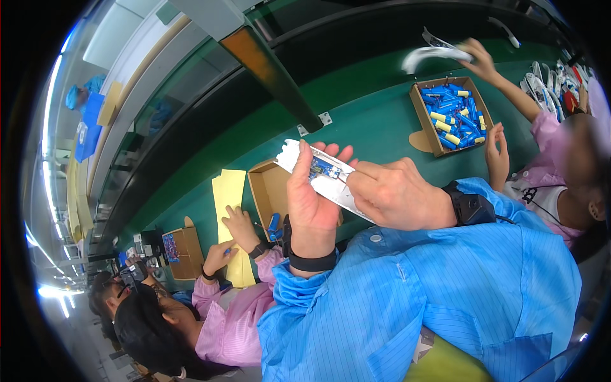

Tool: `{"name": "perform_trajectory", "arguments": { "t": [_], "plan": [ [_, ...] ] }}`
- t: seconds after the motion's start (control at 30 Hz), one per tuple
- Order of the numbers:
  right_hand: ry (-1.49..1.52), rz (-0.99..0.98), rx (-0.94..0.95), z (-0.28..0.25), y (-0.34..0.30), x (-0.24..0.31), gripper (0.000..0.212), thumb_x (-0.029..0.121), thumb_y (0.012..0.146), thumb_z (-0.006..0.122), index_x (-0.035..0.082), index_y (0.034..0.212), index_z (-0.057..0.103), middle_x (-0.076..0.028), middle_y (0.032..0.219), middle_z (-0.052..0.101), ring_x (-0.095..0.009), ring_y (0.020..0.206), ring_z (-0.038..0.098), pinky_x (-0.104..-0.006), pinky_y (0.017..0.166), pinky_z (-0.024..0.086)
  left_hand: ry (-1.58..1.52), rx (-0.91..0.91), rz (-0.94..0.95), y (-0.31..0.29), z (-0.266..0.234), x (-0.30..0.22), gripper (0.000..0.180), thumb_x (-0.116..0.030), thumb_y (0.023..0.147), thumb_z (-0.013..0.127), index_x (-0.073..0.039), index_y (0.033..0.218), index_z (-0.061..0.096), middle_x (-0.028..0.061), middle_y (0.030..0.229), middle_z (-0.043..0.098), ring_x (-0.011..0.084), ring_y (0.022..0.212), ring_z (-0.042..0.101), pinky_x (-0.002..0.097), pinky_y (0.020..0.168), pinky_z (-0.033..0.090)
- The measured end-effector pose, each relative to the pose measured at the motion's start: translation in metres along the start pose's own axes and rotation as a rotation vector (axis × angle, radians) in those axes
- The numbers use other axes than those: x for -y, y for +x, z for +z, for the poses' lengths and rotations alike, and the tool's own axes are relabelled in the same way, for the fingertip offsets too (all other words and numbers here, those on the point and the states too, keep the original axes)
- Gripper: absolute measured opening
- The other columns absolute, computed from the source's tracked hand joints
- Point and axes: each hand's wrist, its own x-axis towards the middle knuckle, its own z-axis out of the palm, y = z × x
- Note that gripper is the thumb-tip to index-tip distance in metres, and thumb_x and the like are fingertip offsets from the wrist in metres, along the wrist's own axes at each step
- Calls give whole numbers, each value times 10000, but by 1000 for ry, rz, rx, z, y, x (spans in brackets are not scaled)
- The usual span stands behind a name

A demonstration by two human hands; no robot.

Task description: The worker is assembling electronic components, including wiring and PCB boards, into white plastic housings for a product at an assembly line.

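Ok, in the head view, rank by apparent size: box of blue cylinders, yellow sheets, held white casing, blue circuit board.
1. Box of blue cylinders
2. Yellow sheets and white casing: unsure, both partly covered, casing nearer the camera
3. Blue circuit board

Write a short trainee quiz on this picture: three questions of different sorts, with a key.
1. Which of the camera wearer's hands cradles the white casing?

2. True or false: a blue circuit board shows in that casing.

3. The cylinders heaped at the upper right are mostly:
A) green
B) blue
C) red

Key:
1. The left hand, with its fingers showing beyond the far edge.
2. True.
3. B.
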Motion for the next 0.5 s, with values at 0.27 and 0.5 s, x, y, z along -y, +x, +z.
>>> {"name": "perform_trajectory", "arguments": {
  "t": [0.27, 0.5],
  "plan": [
    [13, -2, -3, 1, 0, -2, 149, 112, 748, 635, 0, 795, 550, -127, 732, 582, -275, 577, 614, -366, 456, 467, 2, 8, 17, 0, 3, 2, 229, -233, 886, 618, -10, 909, 573, 120, 887, 634, 278, 899, 628, 429, 883, 511],
    [26, -10, 22, 0, 1, -1, 121, 98, 757, 618, 8, 802, 550, -123, 741, 581, -274, 589, 613, -359, 463, 468, 99, -28, 70, 1, 1, 6, 250, -265, 896, 601, -20, 926, 564, 129, 891, 634, 312, 915, 624, 421, 845, 508]
  ]
}}
